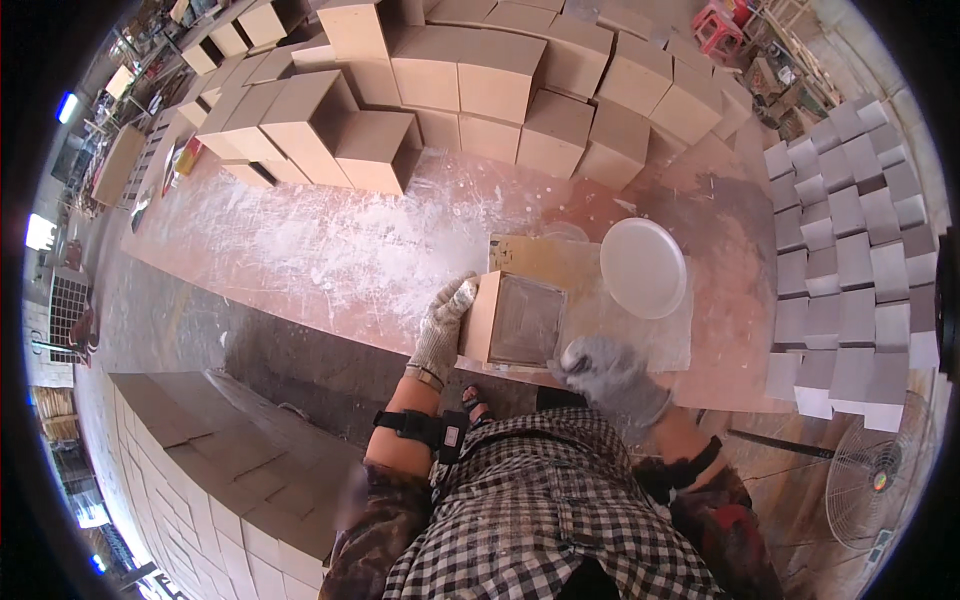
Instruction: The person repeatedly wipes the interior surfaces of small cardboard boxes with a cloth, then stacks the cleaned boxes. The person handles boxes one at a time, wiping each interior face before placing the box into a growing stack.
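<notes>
Near the front edge of the worktable, a tan square box [482,320] is tilted so that its greyish, recessed face [527,318] shows. My left hand [446,318], in a pale knit glove, grips the box along its left side. My right hand [615,378], in a grey glove, is at the box's lower right corner. Motion smears its fingers, so whether it holds anything cannot be made out. A flat board with a yellowish surface [520,252] lies under and behind the box. On its right side rests a round white lid or dish [643,268].
Many tan boxes [490,75] are stacked along the worktable's [300,235] far side. White and grey blocks [848,250] stand in rows at right. A fan [880,475] is at lower right, red stools [718,28] at far right. A large stack of panels [200,470] fills the lower left.
</notes>
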Demonstrator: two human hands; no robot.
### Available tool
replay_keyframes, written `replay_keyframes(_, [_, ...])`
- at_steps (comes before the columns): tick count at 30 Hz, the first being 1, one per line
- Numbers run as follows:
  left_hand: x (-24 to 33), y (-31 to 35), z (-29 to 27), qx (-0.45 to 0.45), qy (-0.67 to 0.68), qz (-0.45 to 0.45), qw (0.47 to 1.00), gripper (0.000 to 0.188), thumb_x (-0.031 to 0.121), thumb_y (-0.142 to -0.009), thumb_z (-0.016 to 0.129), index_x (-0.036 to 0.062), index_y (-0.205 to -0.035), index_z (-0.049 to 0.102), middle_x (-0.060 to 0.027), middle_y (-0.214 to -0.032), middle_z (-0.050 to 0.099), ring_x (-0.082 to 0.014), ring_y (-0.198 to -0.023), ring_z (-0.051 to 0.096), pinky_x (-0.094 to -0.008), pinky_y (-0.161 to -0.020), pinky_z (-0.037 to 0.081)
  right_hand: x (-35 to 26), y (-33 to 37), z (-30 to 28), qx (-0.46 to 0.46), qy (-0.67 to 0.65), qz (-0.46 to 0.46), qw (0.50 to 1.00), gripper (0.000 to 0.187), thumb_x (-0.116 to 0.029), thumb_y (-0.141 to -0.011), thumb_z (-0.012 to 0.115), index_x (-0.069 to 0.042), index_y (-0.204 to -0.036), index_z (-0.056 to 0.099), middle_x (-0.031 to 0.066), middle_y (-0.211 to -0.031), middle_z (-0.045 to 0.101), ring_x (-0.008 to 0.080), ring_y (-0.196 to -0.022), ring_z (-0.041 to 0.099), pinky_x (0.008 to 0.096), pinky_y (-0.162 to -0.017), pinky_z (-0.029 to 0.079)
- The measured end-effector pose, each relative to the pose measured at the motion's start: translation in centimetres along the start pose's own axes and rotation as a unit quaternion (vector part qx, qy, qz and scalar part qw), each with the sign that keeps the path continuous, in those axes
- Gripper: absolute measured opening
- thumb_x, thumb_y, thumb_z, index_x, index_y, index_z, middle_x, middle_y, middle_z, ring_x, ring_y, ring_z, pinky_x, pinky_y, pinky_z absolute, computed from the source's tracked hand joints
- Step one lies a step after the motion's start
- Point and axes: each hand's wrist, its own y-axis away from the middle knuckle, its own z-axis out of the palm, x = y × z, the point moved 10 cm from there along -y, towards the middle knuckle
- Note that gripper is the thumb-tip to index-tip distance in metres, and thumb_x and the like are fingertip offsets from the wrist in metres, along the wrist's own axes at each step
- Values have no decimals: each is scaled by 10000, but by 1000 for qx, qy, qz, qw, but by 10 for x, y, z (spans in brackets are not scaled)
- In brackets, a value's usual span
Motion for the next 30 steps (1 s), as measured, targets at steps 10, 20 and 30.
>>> replay_keyframes(10, [0, 6, 4, 21, 7, 7, 1000, 569, 327, -811, 739, 34, -1256, 538, -55, -1138, 636, -149, -1007, 601, -308, -893, 489, 10, -17, -10, 194, 237, 48, 951, 146, -144, -780, 682, -114, -848, 556, 63, -753, 550, 266, -721, 557, 392, -614, 460])
replay_keyframes(20, [2, 12, 15, 16, 17, 22, 999, 542, 272, -813, 746, 30, -1246, 527, -48, -1111, 634, -144, -984, 605, -291, -871, 500, 38, -32, -31, 211, 167, 117, 956, 142, -216, -794, 658, -90, -829, 603, 114, -718, 610, 295, -709, 610, 392, -657, 485])
replay_keyframes(30, [2, 13, 19, 12, -6, 29, 1000, 532, 246, -876, 676, -7, -1295, 467, -71, -1141, 611, -143, -1023, 581, -294, -908, 477, 61, -79, -1, 24, 169, 240, 956, 258, -314, -778, 678, -104, -925, 653, 107, -888, 652, 271, -866, 629, 371, -739, 501])
